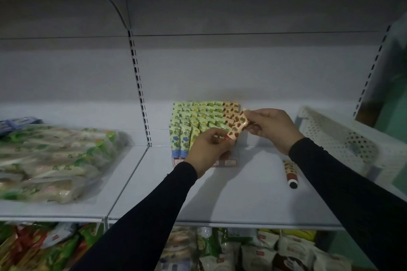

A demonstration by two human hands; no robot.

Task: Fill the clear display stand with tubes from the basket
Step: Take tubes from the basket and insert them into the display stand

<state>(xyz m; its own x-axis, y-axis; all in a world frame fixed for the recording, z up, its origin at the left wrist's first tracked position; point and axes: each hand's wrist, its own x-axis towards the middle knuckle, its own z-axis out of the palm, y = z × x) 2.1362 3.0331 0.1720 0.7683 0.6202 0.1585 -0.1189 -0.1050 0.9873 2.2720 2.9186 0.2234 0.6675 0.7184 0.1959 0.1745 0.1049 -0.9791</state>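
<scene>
Both my hands, left (207, 147) and right (272, 126), pinch one strawberry tube (236, 127) at frame centre, before the display stand (230, 163) (basket (337, 138) right).

Shelf (231, 193): painted metal, matt, smooth. Basket (343, 138): white perforated plastic; tubes (198, 121) and the strawberry tube (236, 126): glossy printed plastic. Bags (55, 160): shiny clear film; sleeves (352, 193): matt black cloth.

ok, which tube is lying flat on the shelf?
The strawberry-print tube right of the display stand, cap toward the camera; the rest stand in the stand or are held.
</scene>
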